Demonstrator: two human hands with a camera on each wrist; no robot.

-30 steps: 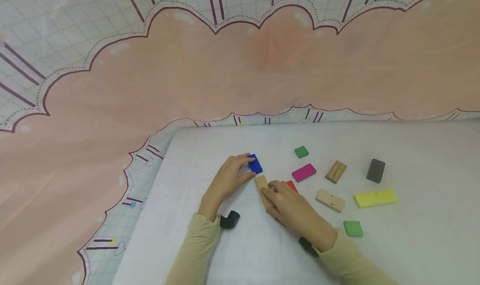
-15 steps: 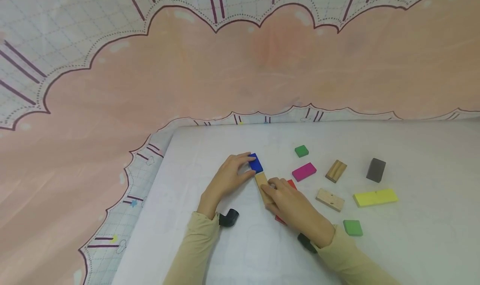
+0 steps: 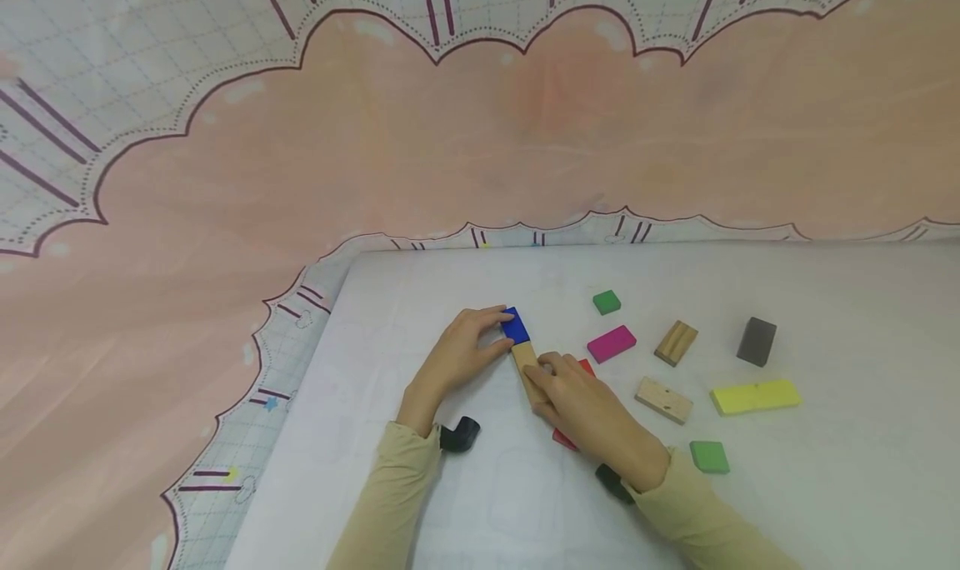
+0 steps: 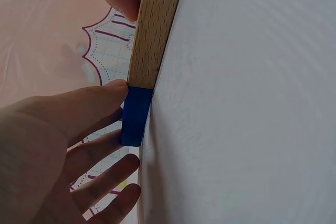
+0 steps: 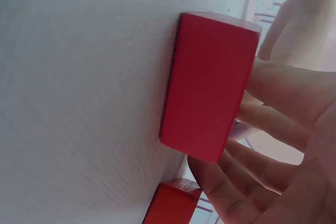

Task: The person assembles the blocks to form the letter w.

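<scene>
The left hand pinches the blue block. The right hand pinches the wooden block abutting its near end.

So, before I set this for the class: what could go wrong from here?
1. The left hand pinches the blue rectangular block, whose end meets the long tan wooden block; a hard push from the right hand might knock the pair out of line.
2. A red rectangular block sits close beside the right hand, so it could get bumped.

wooden block partly hidden, sleeves cropped
</scene>
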